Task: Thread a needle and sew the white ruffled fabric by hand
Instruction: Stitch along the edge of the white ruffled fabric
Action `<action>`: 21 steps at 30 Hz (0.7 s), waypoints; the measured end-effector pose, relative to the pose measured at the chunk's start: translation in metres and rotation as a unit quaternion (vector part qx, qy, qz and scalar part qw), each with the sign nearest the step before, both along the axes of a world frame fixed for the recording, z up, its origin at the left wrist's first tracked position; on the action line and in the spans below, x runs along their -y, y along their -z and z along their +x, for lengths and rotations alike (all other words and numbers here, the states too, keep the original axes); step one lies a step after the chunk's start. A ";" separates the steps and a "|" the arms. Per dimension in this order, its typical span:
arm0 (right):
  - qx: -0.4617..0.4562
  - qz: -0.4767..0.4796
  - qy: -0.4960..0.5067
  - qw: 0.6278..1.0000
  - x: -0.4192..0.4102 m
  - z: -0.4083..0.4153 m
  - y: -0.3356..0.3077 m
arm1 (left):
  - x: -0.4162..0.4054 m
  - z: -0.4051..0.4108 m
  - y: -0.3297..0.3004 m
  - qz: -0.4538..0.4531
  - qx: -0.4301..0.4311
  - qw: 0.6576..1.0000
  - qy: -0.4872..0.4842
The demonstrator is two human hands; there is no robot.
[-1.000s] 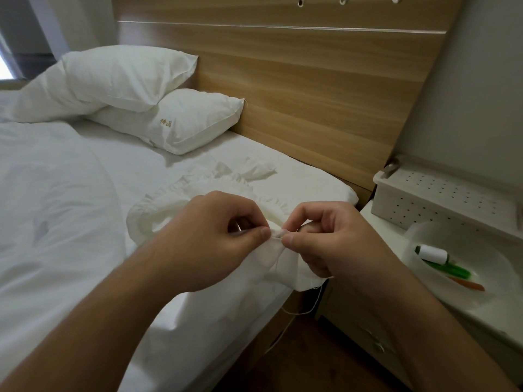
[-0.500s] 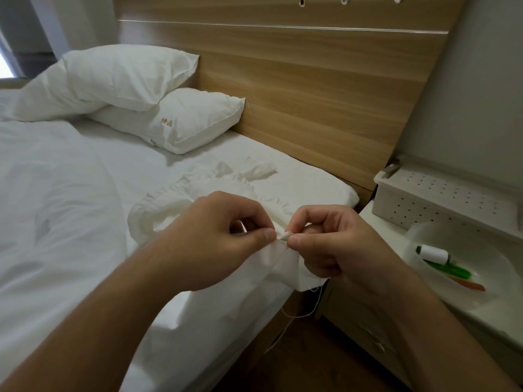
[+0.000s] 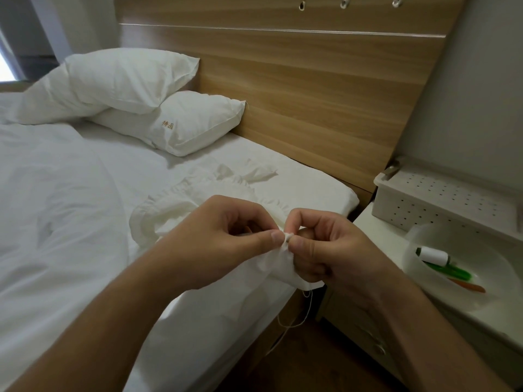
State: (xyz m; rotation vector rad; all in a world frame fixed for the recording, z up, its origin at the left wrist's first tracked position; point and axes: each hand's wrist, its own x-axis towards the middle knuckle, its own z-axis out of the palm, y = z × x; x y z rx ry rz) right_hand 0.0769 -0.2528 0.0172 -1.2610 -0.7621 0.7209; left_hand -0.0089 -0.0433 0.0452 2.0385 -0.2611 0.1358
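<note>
The white ruffled fabric (image 3: 198, 205) lay at the bed (image 3: 70, 193) edge, one fold raised between both hands. The left hand (image 3: 226, 239) and right hand (image 3: 331, 250) each pinched that fold, fingers curled, thumbs nearly touching. White thread (image 3: 307, 309) hung below. The needle could not be made out.

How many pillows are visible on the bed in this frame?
2. The upper pillow leans at the far left by the headboard; the lower pillow, with gold embroidery, lies partly under it, to its right. Any others would be out of frame.
</note>
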 end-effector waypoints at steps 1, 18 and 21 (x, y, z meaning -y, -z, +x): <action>0.005 -0.003 0.001 1.000 0.000 0.000 0.000 | 0.000 0.000 0.000 -0.004 -0.004 1.000 0.001; -0.030 0.014 0.104 0.994 0.004 -0.004 -0.009 | 0.004 -0.003 -0.002 -0.094 -0.052 0.994 0.003; -0.034 0.031 0.119 0.992 0.003 -0.006 -0.009 | 0.005 -0.003 -0.001 -0.095 -0.047 0.994 0.001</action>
